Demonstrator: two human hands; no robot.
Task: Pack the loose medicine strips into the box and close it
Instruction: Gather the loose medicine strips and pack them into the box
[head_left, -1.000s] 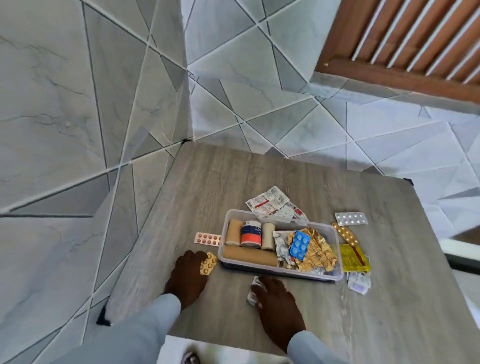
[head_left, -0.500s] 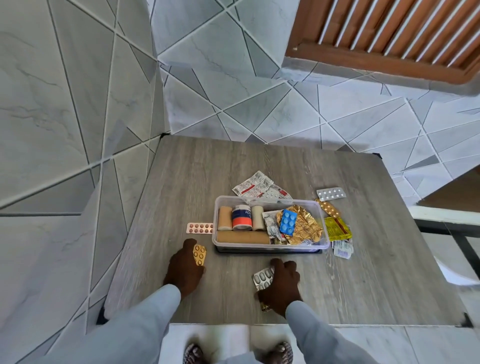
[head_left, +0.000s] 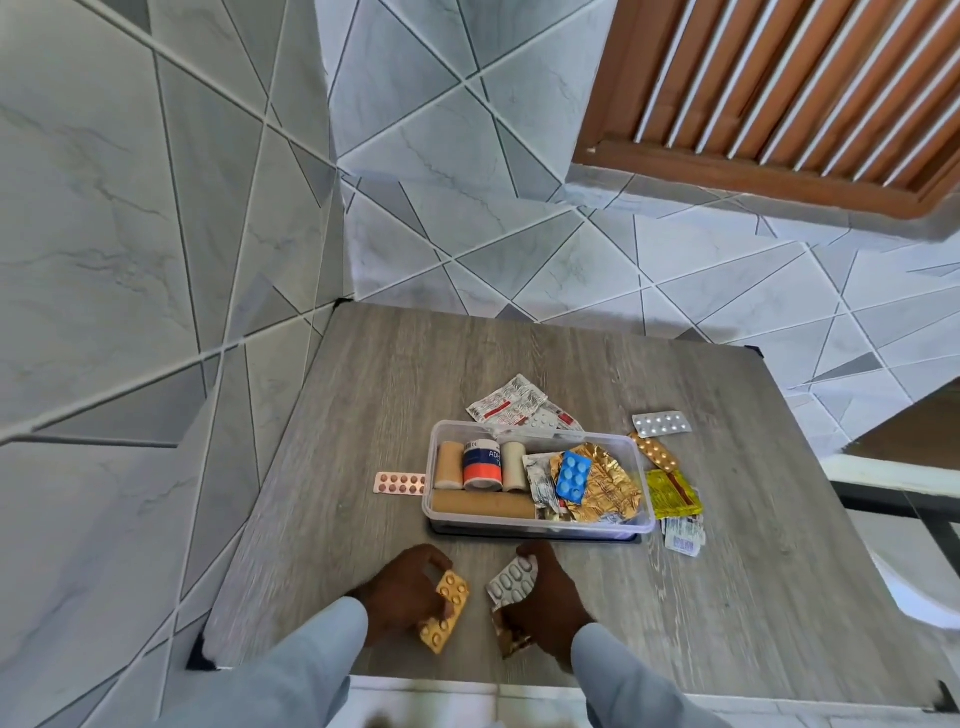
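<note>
Step in hand: gathering. Left hand (head_left: 400, 592) clamped on orange strip (head_left: 445, 610); right hand (head_left: 545, 597) clamped on silver strip (head_left: 511, 574), both near the table's front edge. Box (head_left: 540, 525) open, part filled, just beyond. Next: carry both in; loose strips remain beside it. Surface: grey wood-grain table (head_left: 363, 415). Room: tiled wall (head_left: 156, 208).

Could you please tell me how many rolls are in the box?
4: three side by side at the box's far left, one long roll lying along its near wall. Foil strips may hide more.

Strips (head_left: 445, 610) in both hands, box (head_left: 537, 526) open
</note>
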